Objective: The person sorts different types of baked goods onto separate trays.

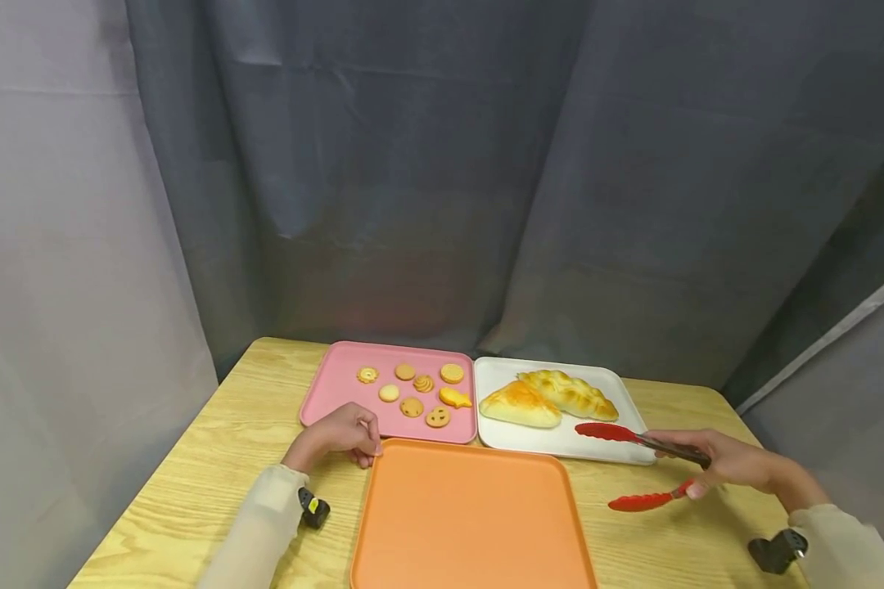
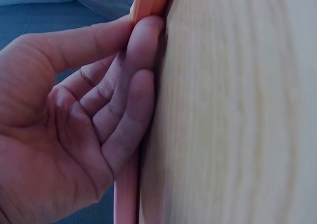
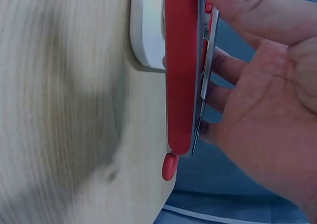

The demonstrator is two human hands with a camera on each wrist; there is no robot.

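Observation:
At the far left corner of the orange tray (image 1: 471,523), my left hand (image 1: 345,433) pinches the rim between thumb and fingers. The left wrist view shows its other fingers curled beside the tray edge, close over the wood. My right hand (image 1: 740,462) grips a pair of red-tipped tongs (image 1: 607,432) whose two arms are spread apart. One red tip overlaps the front right of the white tray (image 1: 519,439) in the head view; the other is nearer, over the table. On the white tray lie a triangular bread (image 1: 519,406) and a braided bread (image 1: 569,394).
A pink tray (image 1: 331,394) at the back left carries several small cookies, among them a yellow fish-shaped one (image 1: 454,397). It stands next to the white tray, both behind the orange one. Dark curtains (image 1: 398,180) hang beyond the wooden table (image 1: 191,483).

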